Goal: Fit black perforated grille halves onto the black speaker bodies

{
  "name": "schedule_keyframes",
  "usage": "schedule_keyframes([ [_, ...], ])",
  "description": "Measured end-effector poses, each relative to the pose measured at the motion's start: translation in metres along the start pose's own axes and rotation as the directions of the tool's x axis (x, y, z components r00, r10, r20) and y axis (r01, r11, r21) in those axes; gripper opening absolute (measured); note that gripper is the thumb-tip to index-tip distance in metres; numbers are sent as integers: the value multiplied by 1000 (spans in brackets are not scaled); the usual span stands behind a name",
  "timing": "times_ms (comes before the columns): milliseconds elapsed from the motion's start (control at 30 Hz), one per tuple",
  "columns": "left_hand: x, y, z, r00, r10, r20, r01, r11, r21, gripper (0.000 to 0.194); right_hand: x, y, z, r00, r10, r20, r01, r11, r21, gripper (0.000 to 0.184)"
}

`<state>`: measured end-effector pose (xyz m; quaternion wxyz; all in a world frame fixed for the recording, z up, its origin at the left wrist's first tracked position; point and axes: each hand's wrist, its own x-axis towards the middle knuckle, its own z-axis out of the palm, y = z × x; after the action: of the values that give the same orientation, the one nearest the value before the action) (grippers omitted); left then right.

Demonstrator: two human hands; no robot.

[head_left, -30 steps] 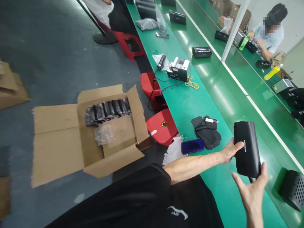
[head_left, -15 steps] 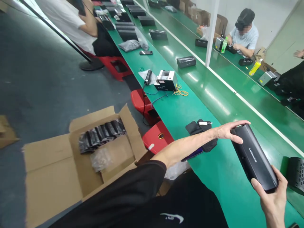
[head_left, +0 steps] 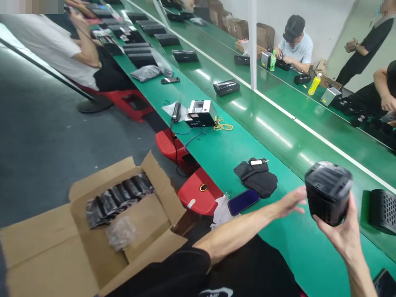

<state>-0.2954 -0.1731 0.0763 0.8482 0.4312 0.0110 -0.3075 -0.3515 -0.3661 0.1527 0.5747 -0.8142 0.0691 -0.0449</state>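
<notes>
My right hand [head_left: 340,231] grips a black box-shaped speaker [head_left: 328,192] from below, with its end face turned toward me above the green bench [head_left: 278,255]. My left hand [head_left: 289,202] is just left of the speaker, fingers stretched out and a little blurred, and it holds nothing. A dark phone [head_left: 243,201] and a pile of black cloth pouches [head_left: 256,178] lie on the bench left of my left hand. Another black speaker with a grille [head_left: 382,210] stands on the bench to the right.
An open cardboard box [head_left: 93,231] with bagged black items sits on the floor at left, beside red stools [head_left: 199,192]. A small device with cables [head_left: 201,113] and more speakers lie farther along the bench. Other people sit and stand along both sides.
The speaker has swung from lying lengthwise to end-on toward me. My left hand has come off it and now hovers beside it. The view has shifted up along the bench.
</notes>
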Motion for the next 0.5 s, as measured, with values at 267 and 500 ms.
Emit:
schedule_keyframes([
  [267,-33,61,-4,973,227,41,-224,889,400,106,6,26,-38,848,-374,374,529,623,-576,97],
  [500,-46,60,-14,977,211,26,-206,907,368,97,-18,57,-60,971,-133,200,168,971,-172,99],
])
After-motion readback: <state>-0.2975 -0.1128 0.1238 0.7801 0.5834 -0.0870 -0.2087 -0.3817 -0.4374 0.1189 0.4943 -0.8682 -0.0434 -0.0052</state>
